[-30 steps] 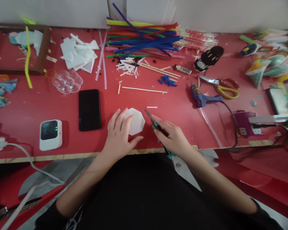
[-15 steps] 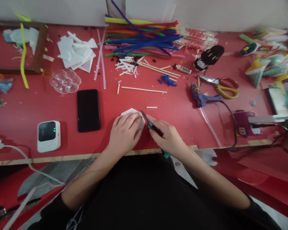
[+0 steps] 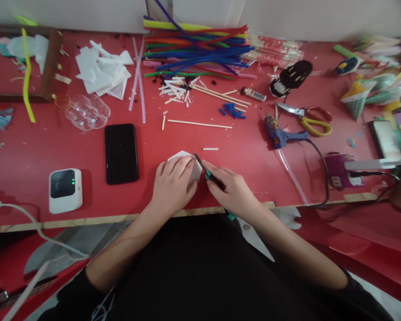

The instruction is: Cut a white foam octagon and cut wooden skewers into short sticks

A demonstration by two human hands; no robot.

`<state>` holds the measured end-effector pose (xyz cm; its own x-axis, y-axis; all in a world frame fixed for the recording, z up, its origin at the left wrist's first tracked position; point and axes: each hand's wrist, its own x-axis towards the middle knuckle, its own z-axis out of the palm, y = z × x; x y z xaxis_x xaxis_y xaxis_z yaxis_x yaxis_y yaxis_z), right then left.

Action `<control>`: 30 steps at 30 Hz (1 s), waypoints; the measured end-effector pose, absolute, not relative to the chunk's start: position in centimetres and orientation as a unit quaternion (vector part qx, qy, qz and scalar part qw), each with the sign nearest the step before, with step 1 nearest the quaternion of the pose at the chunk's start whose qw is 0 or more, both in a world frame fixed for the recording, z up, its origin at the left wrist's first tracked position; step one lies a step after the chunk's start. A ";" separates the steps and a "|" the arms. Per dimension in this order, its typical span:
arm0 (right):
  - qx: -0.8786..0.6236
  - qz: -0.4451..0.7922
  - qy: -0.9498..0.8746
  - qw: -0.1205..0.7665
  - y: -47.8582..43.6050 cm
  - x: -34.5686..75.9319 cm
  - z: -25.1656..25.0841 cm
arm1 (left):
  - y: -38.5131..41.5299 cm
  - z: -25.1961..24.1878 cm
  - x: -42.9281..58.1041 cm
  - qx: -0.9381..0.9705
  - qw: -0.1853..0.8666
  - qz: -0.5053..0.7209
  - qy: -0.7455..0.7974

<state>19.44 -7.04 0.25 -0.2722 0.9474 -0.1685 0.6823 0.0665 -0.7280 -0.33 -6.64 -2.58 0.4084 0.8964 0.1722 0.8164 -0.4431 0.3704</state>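
Observation:
Near the table's front edge, my left hand (image 3: 172,182) is curled over a white card piece (image 3: 195,174), its fingers together on top and its thumb at the right side. Much of the card is hidden under the hand. In my right hand (image 3: 233,189) is a utility knife (image 3: 215,180) with a black and green handle. Its blade points up and left and meets the card's upper right edge by my left fingertips; whether it has cut in, I cannot tell. Just beyond the blade lies a short white stick (image 3: 210,149).
A black phone (image 3: 121,154) and a white device (image 3: 66,190) lie to the left. Farther back are white scraps (image 3: 103,71), pipe cleaners (image 3: 197,49) and a wooden stick (image 3: 199,124). On the right are a hot glue gun (image 3: 280,133) with a cord and scissors (image 3: 309,119).
The view has shifted slightly, so the table things sit a little farther left. Both hands keep nearly the same pose, with the knife blade still at the card's edge.

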 end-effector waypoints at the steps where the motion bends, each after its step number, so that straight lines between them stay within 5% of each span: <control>1: -0.576 0.364 -0.709 0.178 -7.1 19.4 0.3 | -6.6 -2.6 -0.3 0.831 0.116 0.174 0.515; 30: -0.560 0.304 -0.770 0.035 -7.6 19.7 1.7 | -6.7 -3.2 -0.3 0.815 0.108 0.184 0.538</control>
